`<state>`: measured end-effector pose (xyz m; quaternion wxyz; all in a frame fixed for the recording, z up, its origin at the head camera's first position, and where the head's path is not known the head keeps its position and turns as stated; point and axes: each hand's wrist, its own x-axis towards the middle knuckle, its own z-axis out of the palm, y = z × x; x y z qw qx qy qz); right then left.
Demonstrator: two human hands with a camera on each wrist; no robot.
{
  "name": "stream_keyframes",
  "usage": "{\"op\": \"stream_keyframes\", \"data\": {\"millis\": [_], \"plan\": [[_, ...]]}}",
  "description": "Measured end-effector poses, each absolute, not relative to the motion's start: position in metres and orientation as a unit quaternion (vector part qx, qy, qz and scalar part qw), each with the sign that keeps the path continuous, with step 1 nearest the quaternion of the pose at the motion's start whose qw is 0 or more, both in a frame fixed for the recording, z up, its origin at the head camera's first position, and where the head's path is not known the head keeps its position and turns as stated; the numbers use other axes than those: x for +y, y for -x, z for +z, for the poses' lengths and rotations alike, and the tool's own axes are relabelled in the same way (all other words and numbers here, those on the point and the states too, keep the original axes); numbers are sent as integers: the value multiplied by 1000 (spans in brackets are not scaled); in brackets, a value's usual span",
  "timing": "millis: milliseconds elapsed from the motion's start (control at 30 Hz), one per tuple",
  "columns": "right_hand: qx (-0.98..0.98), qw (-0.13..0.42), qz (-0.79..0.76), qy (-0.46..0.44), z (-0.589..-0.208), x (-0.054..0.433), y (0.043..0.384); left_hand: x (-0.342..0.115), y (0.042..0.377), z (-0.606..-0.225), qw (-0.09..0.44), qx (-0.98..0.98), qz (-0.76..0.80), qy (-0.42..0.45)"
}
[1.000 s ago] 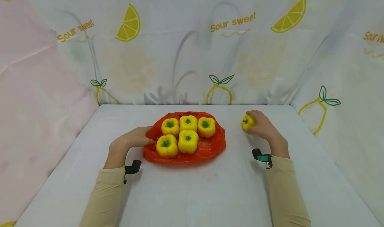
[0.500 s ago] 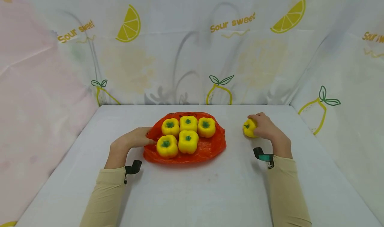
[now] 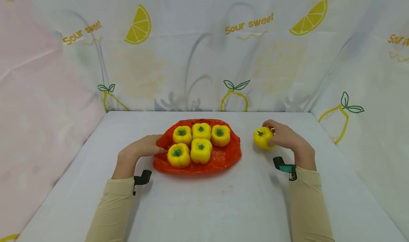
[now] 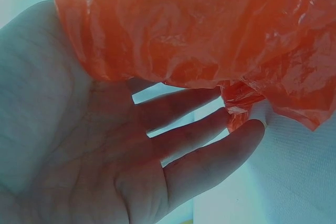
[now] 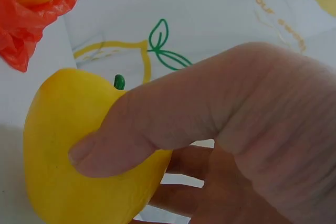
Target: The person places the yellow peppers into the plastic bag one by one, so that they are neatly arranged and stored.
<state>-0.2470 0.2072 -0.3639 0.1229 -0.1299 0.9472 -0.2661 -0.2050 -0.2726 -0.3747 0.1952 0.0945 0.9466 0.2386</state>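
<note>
A red plastic bag lies spread on the white table with several yellow bell peppers on it, green stems up. At its left edge my left hand holds the bag; in the left wrist view the red plastic hides the thumb, and the fingers reach along underneath and outside. To the right of the bag, my right hand grips another yellow bell pepper. In the right wrist view the thumb presses on this pepper's side, with other fingers behind it.
The white table is bounded at the back and sides by hanging cloth printed with lemons. Black wrist cameras sit on both wrists. A stretch of table lies between the bag and the right-hand pepper.
My right hand has shifted its grip on the lone pepper, which has tilted and moved slightly nearer, its stem turning more upward. My left hand and the bag have stayed put.
</note>
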Motion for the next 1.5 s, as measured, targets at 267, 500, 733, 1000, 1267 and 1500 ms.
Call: {"op": "stream_keyframes", "data": {"millis": [267,500,733,1000,1267,1500], "plan": [[914,132,-346,166,-355,192,240,-272,203,-372,189,947,238,-102],[895,151,-369,199,-354,176,237,-272,202,-372,189,948,236,-100],[887,166,-366,229,-355,160,237,-273,203,-374,190,947,239,-101],[878,201,-358,245,-349,135,229,-274,204,-374,188,946,243,-104],[886,196,-322,270,-351,110,223,-274,203,-374,186,948,235,-105],[902,182,-289,266,-355,94,219,-274,204,-374,189,948,236,-102]]}}
